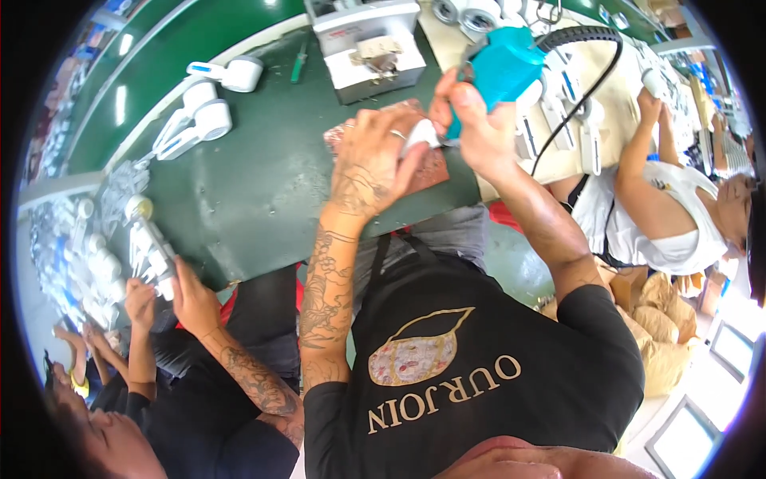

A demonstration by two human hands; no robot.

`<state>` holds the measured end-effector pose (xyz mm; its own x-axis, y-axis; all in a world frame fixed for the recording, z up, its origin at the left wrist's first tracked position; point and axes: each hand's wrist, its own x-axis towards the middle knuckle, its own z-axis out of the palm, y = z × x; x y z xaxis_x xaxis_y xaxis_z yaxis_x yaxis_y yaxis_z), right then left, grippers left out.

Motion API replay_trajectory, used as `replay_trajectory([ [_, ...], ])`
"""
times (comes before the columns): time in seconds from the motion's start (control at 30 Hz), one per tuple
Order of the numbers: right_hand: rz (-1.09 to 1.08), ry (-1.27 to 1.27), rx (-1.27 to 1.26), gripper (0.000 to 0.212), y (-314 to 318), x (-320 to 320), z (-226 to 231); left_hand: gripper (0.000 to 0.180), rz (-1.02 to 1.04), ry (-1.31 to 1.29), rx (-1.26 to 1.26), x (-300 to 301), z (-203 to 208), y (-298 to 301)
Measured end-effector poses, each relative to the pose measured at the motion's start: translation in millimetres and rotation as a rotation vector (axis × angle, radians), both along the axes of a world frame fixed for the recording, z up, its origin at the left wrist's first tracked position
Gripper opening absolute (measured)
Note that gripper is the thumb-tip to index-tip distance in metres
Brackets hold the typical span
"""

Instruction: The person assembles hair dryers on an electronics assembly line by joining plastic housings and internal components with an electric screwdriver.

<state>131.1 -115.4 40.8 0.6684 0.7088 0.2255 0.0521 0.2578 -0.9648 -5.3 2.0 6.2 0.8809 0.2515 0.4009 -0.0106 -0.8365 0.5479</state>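
Note:
My left hand (369, 156) is closed around a small white plastic part (423, 137), mostly hidden by the fingers, above a reddish patterned pad (431, 172) on the green bench (263, 176). My right hand (483, 120) grips a teal corded power tool (504, 68); its lower end is close to the white part, and whether they touch is hidden. A black cord (610, 68) runs from the tool's upper right and hangs down at the right.
Beyond the pad stands an open metal box (375, 72) with a fixture inside. White handheld devices (209, 120) and a green screwdriver (299, 64) lie to the left. More white devices (589, 136) are at right. Co-workers' hands (191, 299) flank me on both sides.

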Motion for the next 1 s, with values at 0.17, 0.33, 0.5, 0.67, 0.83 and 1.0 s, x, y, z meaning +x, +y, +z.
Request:
replay_trajectory([
  [0.17, 0.190, 0.161, 0.351, 0.055, -43.5, -16.9, 25.0, 0.024, -0.023, -0.055, 0.169, -35.1, 16.2, -7.9],
  [0.33, 0.111, 0.116, 0.289, 0.071, -85.2, -31.3, 26.7, 0.025, 0.469, -0.020, 0.094, -124.5, 20.8, 61.1],
  [0.5, 0.011, 0.131, 0.248, 0.069, -108.4, -37.6, 17.4, 0.033, 0.722, 0.046, 0.280, -126.1, 11.2, 80.2],
  [0.67, 0.001, 0.130, 0.255, 0.069, -111.2, -42.6, 16.8, 0.028, 0.204, -0.088, -0.123, 39.1, 36.8, -26.6],
  [0.83, 0.003, 0.129, 0.230, 0.069, -117.0, -51.2, 18.1, 0.084, 0.168, 0.464, -0.094, 150.0, 13.6, -63.9],
  [1.0, -0.004, 0.097, 0.268, 0.071, -130.8, -51.2, 13.4, 0.073, 0.158, 0.424, -0.225, 160.6, -11.7, -47.0],
])
